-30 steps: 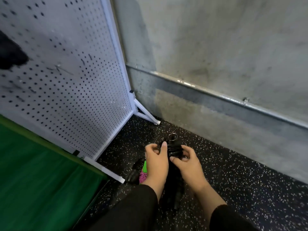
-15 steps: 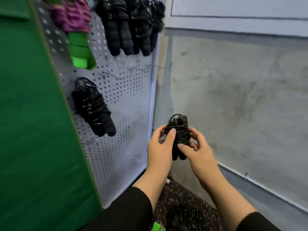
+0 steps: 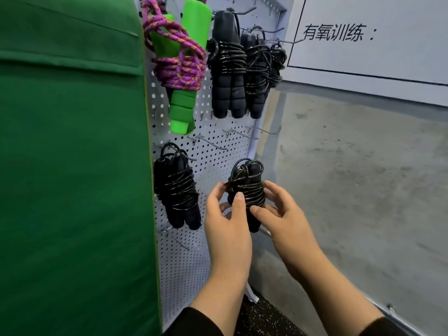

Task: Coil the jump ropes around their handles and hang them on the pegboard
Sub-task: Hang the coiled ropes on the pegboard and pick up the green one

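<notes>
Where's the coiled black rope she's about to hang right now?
In the head view, the coiled black jump rope sits lower centre, held between the left hand and right hand, in front of the pegboard, just right of the hung black rope.

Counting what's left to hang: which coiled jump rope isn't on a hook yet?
The black jump rope gripped by both hands, left hand and right hand; the others hang.

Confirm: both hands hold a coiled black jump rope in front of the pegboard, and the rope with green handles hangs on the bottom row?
Not quite. In the head view the green-handled rope hangs on the top row. Both the left hand and right hand do hold the coiled black jump rope before the pegboard.
</notes>
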Demonstrator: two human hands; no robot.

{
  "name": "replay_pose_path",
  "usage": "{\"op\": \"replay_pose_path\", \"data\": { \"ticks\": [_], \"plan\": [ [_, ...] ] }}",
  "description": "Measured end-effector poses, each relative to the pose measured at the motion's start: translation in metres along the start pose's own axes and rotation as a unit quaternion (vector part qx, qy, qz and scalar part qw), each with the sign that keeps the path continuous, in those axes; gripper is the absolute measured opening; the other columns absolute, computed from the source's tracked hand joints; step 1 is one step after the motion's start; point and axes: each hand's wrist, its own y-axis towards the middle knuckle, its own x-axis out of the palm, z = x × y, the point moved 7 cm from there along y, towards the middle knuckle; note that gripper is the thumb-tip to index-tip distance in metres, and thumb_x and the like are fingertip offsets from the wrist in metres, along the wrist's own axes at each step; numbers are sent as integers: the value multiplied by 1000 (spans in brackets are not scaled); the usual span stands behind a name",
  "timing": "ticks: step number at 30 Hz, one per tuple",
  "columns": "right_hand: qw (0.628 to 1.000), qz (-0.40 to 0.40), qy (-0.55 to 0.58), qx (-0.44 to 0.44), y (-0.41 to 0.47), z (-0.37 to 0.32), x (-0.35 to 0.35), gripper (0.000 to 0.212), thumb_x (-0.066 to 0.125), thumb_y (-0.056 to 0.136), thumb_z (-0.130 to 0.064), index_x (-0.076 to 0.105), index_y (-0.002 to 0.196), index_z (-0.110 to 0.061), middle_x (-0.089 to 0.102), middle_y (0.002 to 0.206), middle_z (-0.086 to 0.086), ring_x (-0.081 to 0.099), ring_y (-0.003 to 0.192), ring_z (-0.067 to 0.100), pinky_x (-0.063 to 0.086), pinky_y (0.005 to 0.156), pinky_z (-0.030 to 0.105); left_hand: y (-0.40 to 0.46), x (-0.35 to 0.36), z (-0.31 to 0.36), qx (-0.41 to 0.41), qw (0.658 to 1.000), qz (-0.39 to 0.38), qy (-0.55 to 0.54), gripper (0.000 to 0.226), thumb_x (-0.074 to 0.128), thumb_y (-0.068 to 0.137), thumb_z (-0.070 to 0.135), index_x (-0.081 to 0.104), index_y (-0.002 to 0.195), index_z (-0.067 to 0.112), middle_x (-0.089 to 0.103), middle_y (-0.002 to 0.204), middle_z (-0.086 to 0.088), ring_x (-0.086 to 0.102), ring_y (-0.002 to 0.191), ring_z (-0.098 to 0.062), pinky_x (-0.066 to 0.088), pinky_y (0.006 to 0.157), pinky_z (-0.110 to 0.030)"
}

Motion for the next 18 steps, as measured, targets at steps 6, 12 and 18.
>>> {"op": "replay_pose_path", "data": {
  "ticks": [6, 12, 18],
  "plan": [
    [999, -24, -19, -11, 14, -14, 16, 51, 67, 94, -2, 54, 138, -24, 64, 130, -13, 70, 104, 2, 56, 78, 16, 7, -12, 15, 1, 999, 34, -25, 35, 57, 103, 19, 57, 137, 24, 70, 96, 14, 66, 89, 11, 52, 72, -11],
    [998, -32, -48, -12, 26, -19, 23, 55, 66, 95, -8, 50, 145, -24, 63, 133, -15, 68, 110, 2, 57, 94, 30, 14, -15, 19, -10, 999, 45, -25, 40, 57, 102, 22, 53, 142, 27, 71, 104, 7, 67, 93, 8, 54, 76, -14],
    [996, -39, -74, 0, 33, -14, 29, 59, 68, 94, -13, 48, 149, -25, 61, 136, -14, 68, 110, 5, 54, 101, 36, 18, -18, 14, -26, 998, 56, -12, 44, 58, 102, 28, 50, 145, 33, 71, 110, 6, 69, 98, 2, 58, 82, -22]
  ]
}}
